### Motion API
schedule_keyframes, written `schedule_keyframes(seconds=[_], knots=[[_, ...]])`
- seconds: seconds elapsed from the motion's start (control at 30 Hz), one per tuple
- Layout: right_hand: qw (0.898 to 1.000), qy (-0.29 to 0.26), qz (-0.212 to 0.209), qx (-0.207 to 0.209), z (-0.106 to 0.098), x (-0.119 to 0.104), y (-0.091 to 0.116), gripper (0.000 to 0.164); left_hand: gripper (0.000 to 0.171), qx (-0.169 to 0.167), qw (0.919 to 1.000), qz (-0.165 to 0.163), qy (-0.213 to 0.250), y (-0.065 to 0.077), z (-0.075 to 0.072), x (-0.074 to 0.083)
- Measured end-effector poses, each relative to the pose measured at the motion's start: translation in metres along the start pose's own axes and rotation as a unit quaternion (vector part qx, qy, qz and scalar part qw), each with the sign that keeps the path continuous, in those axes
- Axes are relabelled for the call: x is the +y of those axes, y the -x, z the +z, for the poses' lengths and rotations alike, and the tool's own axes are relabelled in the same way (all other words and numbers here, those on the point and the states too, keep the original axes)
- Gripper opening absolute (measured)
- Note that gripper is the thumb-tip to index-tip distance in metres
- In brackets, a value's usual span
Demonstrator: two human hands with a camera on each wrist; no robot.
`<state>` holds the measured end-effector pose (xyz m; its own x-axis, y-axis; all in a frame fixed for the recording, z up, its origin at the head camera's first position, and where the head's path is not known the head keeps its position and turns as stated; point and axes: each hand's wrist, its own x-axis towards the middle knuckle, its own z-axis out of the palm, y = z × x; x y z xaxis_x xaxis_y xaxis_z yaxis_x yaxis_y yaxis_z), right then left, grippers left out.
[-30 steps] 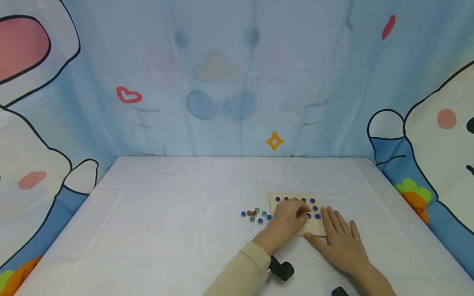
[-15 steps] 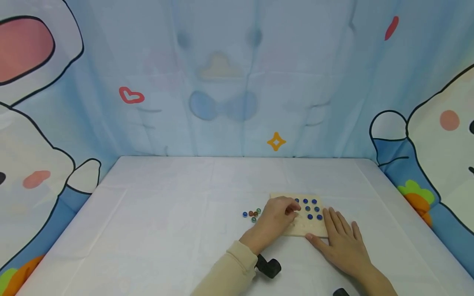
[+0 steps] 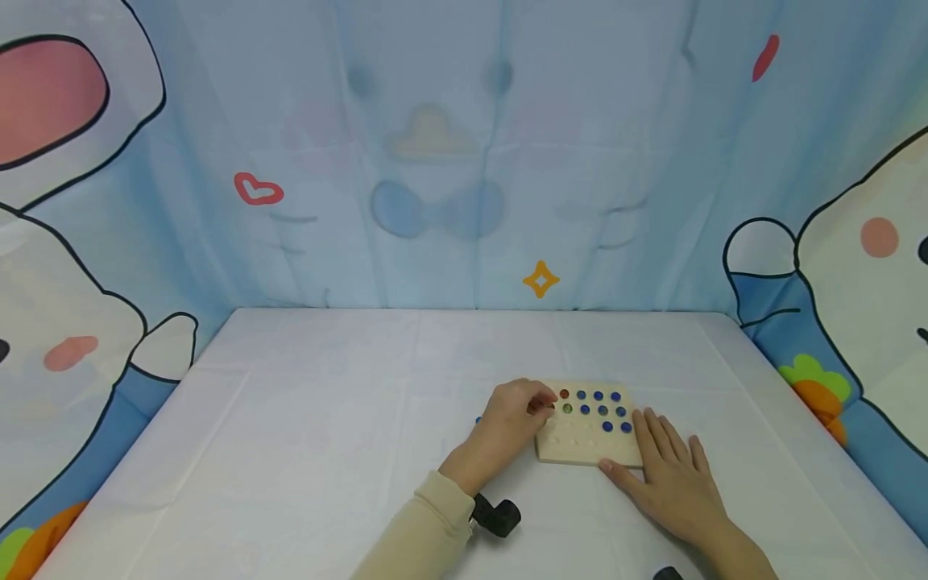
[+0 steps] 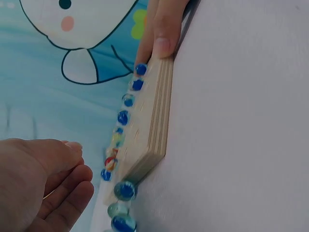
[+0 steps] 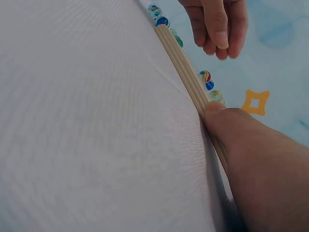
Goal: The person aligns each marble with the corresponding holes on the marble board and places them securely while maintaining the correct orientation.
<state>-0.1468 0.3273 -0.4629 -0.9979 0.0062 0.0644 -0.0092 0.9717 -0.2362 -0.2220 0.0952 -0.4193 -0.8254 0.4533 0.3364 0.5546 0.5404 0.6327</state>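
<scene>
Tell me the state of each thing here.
Wooden board: flat, partly filled.
Marbles on the board: seated in hollows.
Loose marbles: beyond the board's left edge.
Left hand: fingers loosely bent, no marble visible.
Right hand: fingers straight, at the board's right edge.
White cloth: spread, creased.
Backdrop: hanging.

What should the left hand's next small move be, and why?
Probably lower the left hand to a loose marble beside the board: the left fingers show no marble, the board's front rows have bare hollows, and the right hand rests against the board's edge.
</scene>
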Motion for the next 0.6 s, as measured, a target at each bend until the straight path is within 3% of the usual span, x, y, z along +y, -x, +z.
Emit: schedule_keyframes(seconds=[0.6], knots=[[1.000, -0.007, 0.000, 0.004, 0.000, 0.000, 0.001, 0.107, 0.014, 0.034, 0.9989, -0.027, 0.017, 0.009, -0.027, -0.029]])
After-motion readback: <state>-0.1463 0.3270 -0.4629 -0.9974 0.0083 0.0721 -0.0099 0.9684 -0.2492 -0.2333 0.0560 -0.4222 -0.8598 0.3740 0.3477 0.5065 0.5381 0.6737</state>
